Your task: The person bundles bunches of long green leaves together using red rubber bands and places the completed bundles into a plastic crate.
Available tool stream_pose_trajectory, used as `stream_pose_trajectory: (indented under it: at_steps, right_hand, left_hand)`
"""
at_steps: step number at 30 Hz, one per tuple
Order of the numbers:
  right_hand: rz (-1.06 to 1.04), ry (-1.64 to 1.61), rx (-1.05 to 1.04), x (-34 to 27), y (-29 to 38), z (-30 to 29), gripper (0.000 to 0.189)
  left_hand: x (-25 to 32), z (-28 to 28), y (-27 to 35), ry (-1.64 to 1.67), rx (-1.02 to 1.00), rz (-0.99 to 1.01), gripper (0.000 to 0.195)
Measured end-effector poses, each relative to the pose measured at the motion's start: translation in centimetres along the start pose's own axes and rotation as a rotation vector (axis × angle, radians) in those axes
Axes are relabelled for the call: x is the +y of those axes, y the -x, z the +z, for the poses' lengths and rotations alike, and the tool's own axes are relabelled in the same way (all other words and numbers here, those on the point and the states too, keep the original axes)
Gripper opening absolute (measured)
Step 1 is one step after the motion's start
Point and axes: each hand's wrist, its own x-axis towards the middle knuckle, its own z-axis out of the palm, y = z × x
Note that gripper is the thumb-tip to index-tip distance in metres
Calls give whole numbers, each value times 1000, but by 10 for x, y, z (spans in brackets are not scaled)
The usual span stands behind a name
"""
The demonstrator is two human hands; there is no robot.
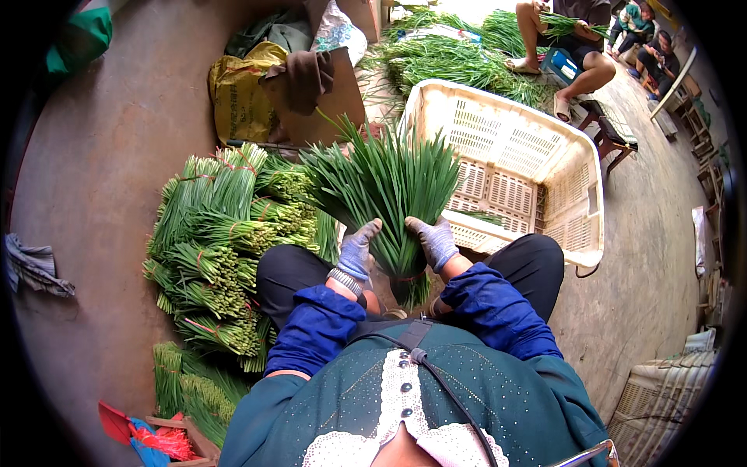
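Between my knees I hold a large bundle of green garlic chives (388, 198), its leaves fanned out away from me. A red tie (407, 278) circles it near the cut stem ends, which point down towards me. My left hand (357, 250), in a grey-purple work glove, grips the bundle's left side with the thumb on the leaves. From the right, my similarly gloved right hand (435, 240) clasps it, thumb also on top. The fingers behind the leaves are hidden. Beyond my right knee stands a cream plastic crate (513, 140) with a few loose leaves inside.
Tied chive bundles (216, 251) are piled to my left. Nearer, a wooden box (201, 446) holds red ties (169, 443). A yellow sack (245, 93) stands ahead, and loose chives (449, 64) lie behind the crate. A seated person (569, 35) holds chives near a low stool (610, 137).
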Motion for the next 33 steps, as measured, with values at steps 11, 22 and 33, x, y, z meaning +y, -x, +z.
stream_pose_trajectory:
  at_steps: [11,22,33]
  right_hand:
    - [221,-343,-31,-4,-18,-12,36]
    - [363,-886,-404,-16,-41,-37,45]
    - [-7,-374,-334,-32,-10,-7,83]
  left_hand:
    - [18,-8,-9,-199,-162,23,58]
    - [40,20,12,0,-296,-357,65]
    - [46,60,12,-205,-230,-132,74]
